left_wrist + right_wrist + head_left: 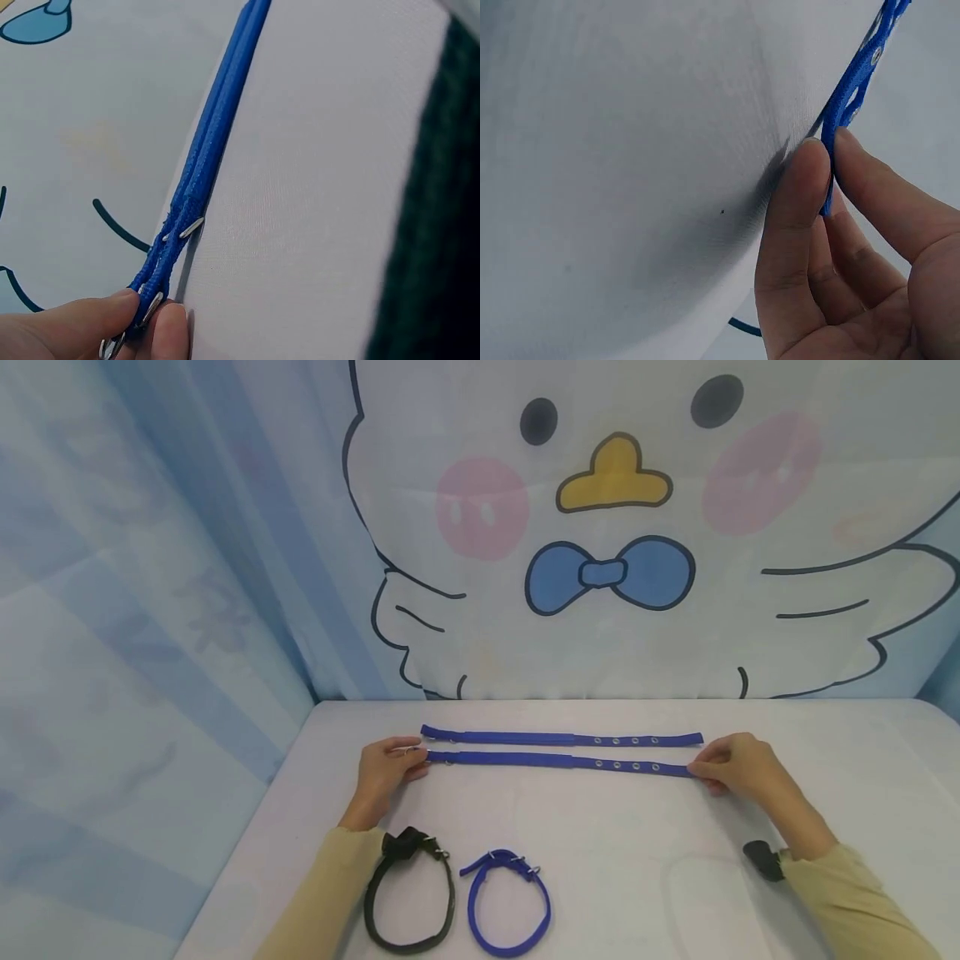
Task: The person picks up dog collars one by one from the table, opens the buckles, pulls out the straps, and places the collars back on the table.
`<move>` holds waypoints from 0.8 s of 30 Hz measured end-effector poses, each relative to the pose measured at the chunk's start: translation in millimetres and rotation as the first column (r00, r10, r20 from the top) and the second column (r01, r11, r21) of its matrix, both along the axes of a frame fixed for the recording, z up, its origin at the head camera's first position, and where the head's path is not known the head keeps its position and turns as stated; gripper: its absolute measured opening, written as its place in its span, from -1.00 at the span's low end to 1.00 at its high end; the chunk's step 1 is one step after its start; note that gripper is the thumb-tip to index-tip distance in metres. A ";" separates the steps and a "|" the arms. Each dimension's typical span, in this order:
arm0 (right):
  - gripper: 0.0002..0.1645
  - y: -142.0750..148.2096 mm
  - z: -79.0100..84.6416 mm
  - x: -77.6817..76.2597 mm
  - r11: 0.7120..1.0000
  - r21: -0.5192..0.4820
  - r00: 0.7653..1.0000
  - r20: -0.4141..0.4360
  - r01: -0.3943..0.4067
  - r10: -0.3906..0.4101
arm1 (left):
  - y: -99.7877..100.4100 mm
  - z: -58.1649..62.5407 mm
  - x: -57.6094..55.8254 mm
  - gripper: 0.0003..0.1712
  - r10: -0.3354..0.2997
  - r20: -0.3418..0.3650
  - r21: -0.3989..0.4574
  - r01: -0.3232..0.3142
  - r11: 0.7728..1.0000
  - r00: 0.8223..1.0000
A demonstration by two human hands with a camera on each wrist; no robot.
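Two blue collars lie stretched out side by side near the back of the table. My left hand (pixel 382 774) pinches the metal buckle end of the nearer blue collar (pixel 510 759) between thumb and fingers. At its other end, past the row of eyelets, my right hand (pixel 744 767) pinches the strap tip, which pokes out below the thumb in the right wrist view. Just behind, the farther blue collar (pixel 517 738) runs almost parallel, its left end close to my left fingertips. In the left wrist view, metal rings show on the strap (pixel 217 139) beside the fingers.
In front, a dark collar (pixel 408 948) lies buckled in a loop close to my left sleeve. Beside it is another blue collar (pixel 547 910), also looped. A curtain with a cartoon face (pixel 615 652) hangs behind the white table (pixel 600 843).
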State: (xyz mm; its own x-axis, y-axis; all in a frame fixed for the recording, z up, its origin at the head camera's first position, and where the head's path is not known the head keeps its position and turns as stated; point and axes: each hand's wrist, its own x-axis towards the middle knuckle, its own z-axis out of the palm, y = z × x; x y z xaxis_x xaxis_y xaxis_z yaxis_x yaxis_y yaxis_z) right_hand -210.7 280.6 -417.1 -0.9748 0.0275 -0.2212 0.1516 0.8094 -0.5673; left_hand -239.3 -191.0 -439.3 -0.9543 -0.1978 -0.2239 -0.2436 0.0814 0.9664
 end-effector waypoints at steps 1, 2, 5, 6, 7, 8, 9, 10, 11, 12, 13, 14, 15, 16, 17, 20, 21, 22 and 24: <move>-0.69 -0.8 0.3 0.3 1.000 0.005 1.000 0.000 0.000 0.000 | 0.1 0.2 0.0 -0.63 0.000 0.003 -0.001 0.000 1.000 1.000; -0.69 -1.6 0.7 0.5 1.000 0.010 1.000 -0.001 -0.002 0.002 | 0.3 1.0 0.4 -0.63 0.003 0.007 -0.004 -0.003 1.000 1.000; -0.70 -3.8 2.2 1.5 1.000 0.027 1.000 -0.004 -0.007 0.007 | 0.4 1.7 0.7 -0.63 0.006 0.004 -0.012 -0.006 1.000 1.000; -0.70 -4.4 2.7 1.9 0.999 0.032 1.000 -0.002 -0.008 0.008 | 0.5 1.8 0.8 -0.62 0.006 0.002 -0.017 -0.006 1.000 1.000; -0.70 -4.8 3.1 2.2 0.999 0.036 1.000 -0.001 -0.012 0.012 | 0.5 1.9 0.9 -0.62 0.007 -0.001 -0.023 -0.007 1.000 1.000; -0.70 -5.1 3.5 2.5 0.999 0.039 1.000 0.002 -0.016 0.015 | 0.5 1.9 1.0 -0.62 0.006 -0.003 -0.031 -0.006 1.000 1.000; -0.70 -5.3 4.1 2.9 0.999 0.043 1.000 0.005 -0.019 0.019 | 0.6 1.8 1.0 -0.61 0.006 -0.004 -0.042 -0.006 0.999 1.000; -0.70 -5.2 5.0 3.2 0.999 0.049 1.000 0.007 -0.020 0.020 | 0.8 1.9 1.0 -0.61 0.008 -0.004 -0.053 -0.008 0.999 1.000; -0.69 -5.0 6.0 3.4 0.998 0.054 1.000 0.008 -0.023 0.023 | 1.0 2.0 1.2 -0.60 0.007 -0.004 -0.070 -0.008 0.998 1.000; -0.69 -4.8 6.8 3.7 0.998 0.058 1.000 0.008 -0.026 0.026 | 1.2 2.0 1.1 -0.60 0.006 -0.005 -0.085 -0.007 0.996 1.000; -0.68 -4.6 7.8 4.0 0.998 0.060 1.000 0.005 -0.028 0.028 | 1.3 2.2 1.4 -0.59 0.005 -0.007 -0.102 -0.006 0.995 1.000; -0.67 -4.3 9.0 4.5 0.997 0.065 1.000 -0.003 -0.031 0.031 | 1.4 2.5 1.7 -0.59 0.001 -0.011 -0.119 -0.003 0.993 1.000; -0.66 -4.0 10.4 5.1 0.997 0.071 0.999 -0.014 -0.035 0.036 | 1.4 2.7 2.0 -0.59 -0.001 -0.016 -0.138 -0.001 0.990 1.000; -0.65 -3.7 11.7 5.5 0.996 0.076 0.999 -0.026 -0.039 0.041 | 1.4 3.2 2.3 -0.58 -0.005 -0.022 -0.157 0.002 0.988 1.000; -0.64 -3.5 12.7 6.2 0.996 0.079 0.998 -0.040 -0.044 0.047 | 1.3 3.8 2.8 -0.58 -0.011 -0.030 -0.177 0.006 0.984 0.999; -0.60 -3.2 16.6 8.8 0.994 0.095 0.995 -0.081 -0.052 0.060 | 1.0 6.5 3.9 -0.58 -0.027 -0.054 -0.247 0.013 0.969 0.998; -0.59 -3.5 17.7 9.7 0.994 0.097 0.994 -0.092 -0.052 0.061 | 0.9 7.6 4.2 -0.58 -0.029 -0.057 -0.272 0.012 0.962 0.998; -0.58 -4.0 18.8 10.4 0.994 0.099 0.993 -0.105 -0.050 0.061 | 0.7 9.1 4.6 -0.58 -0.031 -0.060 -0.296 0.012 0.955 0.998; -0.58 -5.5 20.9 11.7 0.993 0.107 0.989 -0.133 -0.046 0.060 | 0.2 12.6 5.4 -0.58 -0.030 -0.060 -0.333 0.008 0.943 0.998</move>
